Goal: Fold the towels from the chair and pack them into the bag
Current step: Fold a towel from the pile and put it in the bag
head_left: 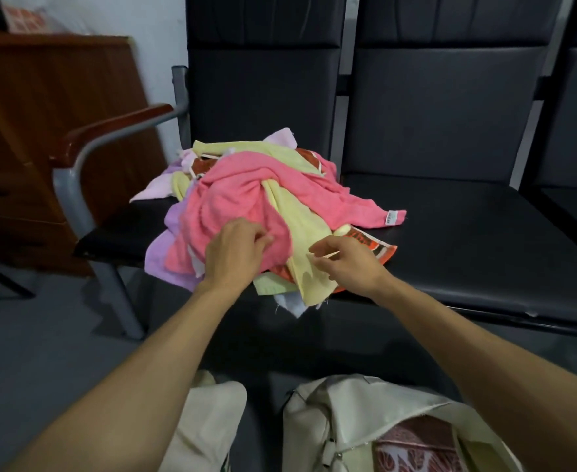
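A jumbled heap of towels lies on the left black chair seat [116, 233]: a pink towel [239, 195] on top, a pale yellow towel [300, 229] draped down the front, purple [159, 257] and orange patterned [379, 248] ones beneath. My left hand [234, 253] pinches the pink towel's near edge. My right hand [345, 262] pinches the edge of the yellow towel. A cream cloth bag [331, 417] stands open at the bottom of the view, with a reddish patterned towel [413, 447] inside.
The row of black chairs continues right, its second seat [467, 240] bare. A grey metal armrest with a wooden top [110, 131] borders the pile's left. A brown wooden cabinet [42, 131] stands at far left. Grey floor [42, 335] lies below.
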